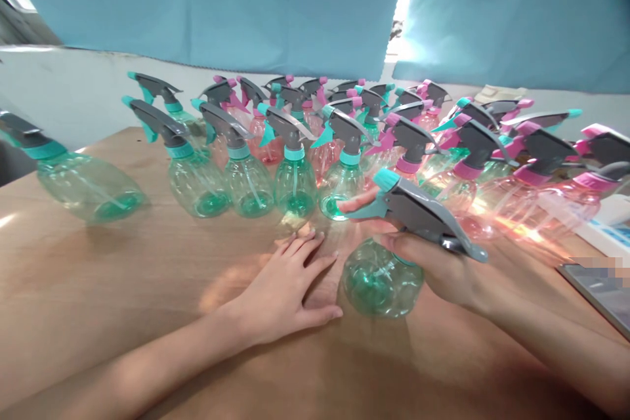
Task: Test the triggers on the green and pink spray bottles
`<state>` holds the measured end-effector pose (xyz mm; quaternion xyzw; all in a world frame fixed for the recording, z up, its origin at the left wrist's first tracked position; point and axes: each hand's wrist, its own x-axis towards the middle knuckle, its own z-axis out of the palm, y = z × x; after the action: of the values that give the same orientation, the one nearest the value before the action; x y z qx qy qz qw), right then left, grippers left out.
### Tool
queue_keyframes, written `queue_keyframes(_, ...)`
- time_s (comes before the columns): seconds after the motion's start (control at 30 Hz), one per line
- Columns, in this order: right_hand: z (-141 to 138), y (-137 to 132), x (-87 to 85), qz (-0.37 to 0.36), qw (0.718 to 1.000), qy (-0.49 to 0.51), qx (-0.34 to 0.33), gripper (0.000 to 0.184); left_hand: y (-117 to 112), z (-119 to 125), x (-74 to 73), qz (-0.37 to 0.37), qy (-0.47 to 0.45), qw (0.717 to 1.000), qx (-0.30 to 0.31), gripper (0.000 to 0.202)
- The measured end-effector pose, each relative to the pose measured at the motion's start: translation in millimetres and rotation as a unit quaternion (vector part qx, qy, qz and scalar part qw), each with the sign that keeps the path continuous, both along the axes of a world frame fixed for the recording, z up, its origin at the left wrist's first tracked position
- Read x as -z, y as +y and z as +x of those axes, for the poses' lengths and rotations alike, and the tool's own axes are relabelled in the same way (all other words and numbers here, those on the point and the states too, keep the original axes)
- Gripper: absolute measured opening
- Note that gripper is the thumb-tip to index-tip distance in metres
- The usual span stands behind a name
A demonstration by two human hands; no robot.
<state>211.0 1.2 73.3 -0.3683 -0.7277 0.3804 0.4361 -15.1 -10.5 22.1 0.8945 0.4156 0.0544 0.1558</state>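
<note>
Spray bottle (381,285), right grip (436,259) (curled)

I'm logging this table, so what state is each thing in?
Held green bottle, sprayer fitted, contents unclear.
Right hand, closed around its neck.
Left hand, palm down on the table, fingers spread.
Other green bottles, on the table, sprayers fitted.
Pink bottles, sprayers fitted.
Blue curtains, hanging, bright gap between.
</note>
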Motion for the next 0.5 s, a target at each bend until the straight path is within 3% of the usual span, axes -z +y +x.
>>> queue_keyframes(0.17, -4.1, -1.2, -4.6, -0.034, 0.998, 0.042, -0.033, 0.038, 0.3, -1.1, 1.7, 0.005, 0.003, 1.0, 0.001, 0.073)
queue_keyframes(0.5, -3.6, -1.5, -1.3, -0.045, 0.993, 0.082, -0.073, 0.047, 0.3, 0.4, -0.6, 0.01, 0.036, 0.999, 0.003, 0.077)
